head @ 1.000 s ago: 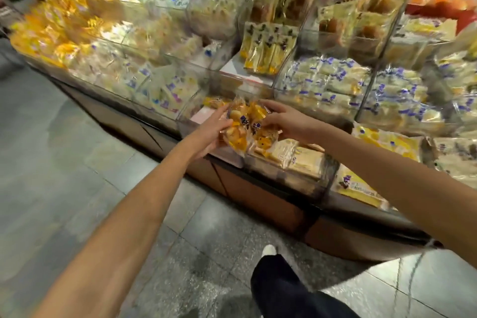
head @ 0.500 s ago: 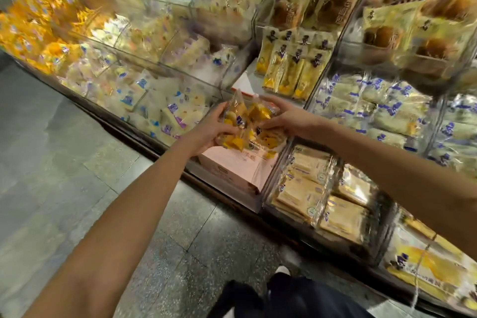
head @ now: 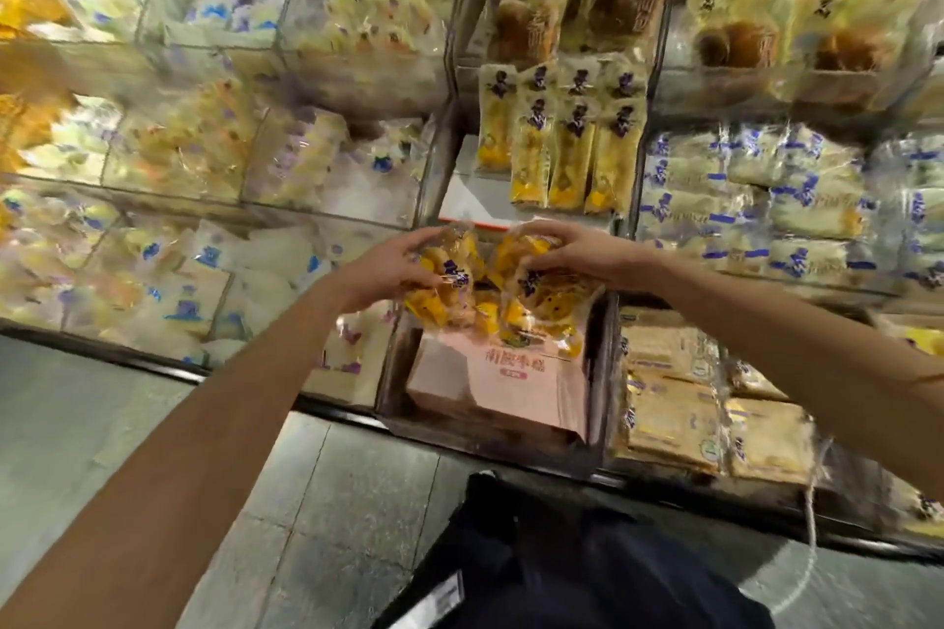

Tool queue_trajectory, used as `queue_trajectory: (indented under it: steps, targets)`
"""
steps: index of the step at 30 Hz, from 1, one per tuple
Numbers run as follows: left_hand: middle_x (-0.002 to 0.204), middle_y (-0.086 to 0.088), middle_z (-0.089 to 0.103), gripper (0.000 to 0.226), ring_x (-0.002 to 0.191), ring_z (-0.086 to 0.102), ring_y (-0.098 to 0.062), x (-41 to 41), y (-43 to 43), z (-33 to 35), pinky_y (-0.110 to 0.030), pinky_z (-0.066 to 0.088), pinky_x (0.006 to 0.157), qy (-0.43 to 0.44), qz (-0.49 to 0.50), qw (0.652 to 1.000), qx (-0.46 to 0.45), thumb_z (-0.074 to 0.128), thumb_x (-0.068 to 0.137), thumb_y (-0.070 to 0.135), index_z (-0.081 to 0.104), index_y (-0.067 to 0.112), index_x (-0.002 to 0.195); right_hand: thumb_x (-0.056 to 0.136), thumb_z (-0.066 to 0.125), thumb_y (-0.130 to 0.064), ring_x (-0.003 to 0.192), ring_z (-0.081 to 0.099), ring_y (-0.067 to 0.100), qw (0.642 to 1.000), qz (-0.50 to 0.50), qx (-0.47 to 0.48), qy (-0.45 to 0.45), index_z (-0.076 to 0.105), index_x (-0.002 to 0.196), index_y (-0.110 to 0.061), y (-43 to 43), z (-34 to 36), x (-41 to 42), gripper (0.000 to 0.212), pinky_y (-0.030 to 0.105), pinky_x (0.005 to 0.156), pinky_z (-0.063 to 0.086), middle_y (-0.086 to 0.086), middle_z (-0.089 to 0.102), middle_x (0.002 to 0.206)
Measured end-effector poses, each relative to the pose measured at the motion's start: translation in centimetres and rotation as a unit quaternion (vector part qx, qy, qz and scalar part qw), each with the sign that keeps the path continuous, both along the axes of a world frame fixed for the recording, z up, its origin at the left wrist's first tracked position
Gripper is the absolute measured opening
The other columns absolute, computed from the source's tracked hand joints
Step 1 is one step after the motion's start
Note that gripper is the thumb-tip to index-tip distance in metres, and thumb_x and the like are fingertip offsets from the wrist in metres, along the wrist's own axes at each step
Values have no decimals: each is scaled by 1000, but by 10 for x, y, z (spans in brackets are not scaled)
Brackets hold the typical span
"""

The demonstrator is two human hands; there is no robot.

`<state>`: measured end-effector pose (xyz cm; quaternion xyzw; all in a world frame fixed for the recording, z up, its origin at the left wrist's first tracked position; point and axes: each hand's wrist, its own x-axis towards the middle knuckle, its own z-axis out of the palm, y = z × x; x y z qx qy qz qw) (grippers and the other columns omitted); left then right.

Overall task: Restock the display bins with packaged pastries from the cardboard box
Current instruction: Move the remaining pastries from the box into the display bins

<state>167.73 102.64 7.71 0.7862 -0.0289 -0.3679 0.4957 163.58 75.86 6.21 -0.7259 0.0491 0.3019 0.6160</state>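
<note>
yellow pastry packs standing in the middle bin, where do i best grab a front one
Pinch the top seal of a front yellow pastry pack, coming from above and in front. The packs stand leaning back, pressed side by side, so their flanks are blocked; the tops stand free, and white bin floor shows in front of them.

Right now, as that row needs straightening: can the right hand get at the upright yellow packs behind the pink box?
Probably not yet: the path to the upright yellow packs looks open just beyond the right hand, but its fingers grip a pastry packet.
</note>
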Motion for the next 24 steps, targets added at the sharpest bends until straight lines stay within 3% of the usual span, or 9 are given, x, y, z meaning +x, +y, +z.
queue_trajectory:
  steps: [4, 8, 11, 14, 18, 21, 22, 24]
  targets:
    - [126, -1, 58, 58, 96, 67, -15, 29, 4, -6, -25, 59, 71, 7, -107, 994, 37, 66, 86, -3, 48, 34, 127, 85, 73, -19, 103, 68, 19, 999, -34, -28, -7, 58, 131, -27, 8, -13, 4, 49, 33, 85, 58, 4, 63, 125]
    - [125, -8, 60, 59, 106, 65, -26, 39, 13, -38, -39, 59, 85, 41, -171, 982, 64, 69, 83, -2, 53, 37, 125, 88, 70, -15, 109, 62, 15, 997, -30, -74, -10, 57, 133, -24, 20, -38, -8, 48, 25, 84, 55, -3, 55, 131]
    - [129, -5, 58, 60, 110, 63, -26, 34, 15, -63, -41, 56, 91, 47, -225, 969, 87, 71, 82, 0, 57, 33, 129, 90, 68, -15, 103, 61, 11, 993, 4, -121, 17, 53, 137, -24, 29, -59, -22, 50, 22, 81, 53, -5, 55, 124]
    - [134, -4, 53, 60, 114, 59, -27, 31, 11, -86, -45, 53, 93, 46, -265, 956, 115, 72, 83, 3, 55, 33, 132, 90, 69, -21, 112, 53, 15, 975, 56, -213, 1, 56, 132, -32, 38, -84, -28, 46, 32, 95, 46, -4, 52, 131]
    - [147, 1, 41, 70, 115, 51, -17, 31, 6, -106, -32, 48, 85, 38, -324, 935, 138, 69, 86, 1, 44, 29, 145, 89, 71, -21, 118, 51, 15, 969, 85, -234, -7, 58, 131, -30, 47, -100, -33, 45, 29, 97, 40, -1, 55, 133]
    - [154, 4, 37, 69, 134, 43, -16, 31, 5, -117, -25, 41, 101, -28, -383, 906, 176, 68, 88, 7, 40, 24, 148, 90, 69, -26, 118, 53, 18, 958, 91, -271, -21, 57, 131, -35, 52, -107, -38, 44, 34, 97, 43, -1, 56, 135]
    - [152, 1, 41, 67, 133, 46, -19, 29, 4, -120, -31, 42, 104, -68, -406, 890, 195, 67, 89, 10, 41, 26, 148, 90, 69, -26, 114, 54, 17, 952, 94, -289, -31, 57, 132, -35, 53, -108, -39, 44, 34, 95, 45, 0, 58, 134]
    - [141, -4, 54, 62, 120, 56, -22, 23, 5, -125, -40, 49, 98, -165, -431, 856, 234, 65, 89, 14, 44, 30, 145, 91, 67, -26, 98, 57, 13, 942, 99, -316, -56, 56, 133, -32, 56, -108, -39, 44, 31, 85, 45, 2, 60, 129]
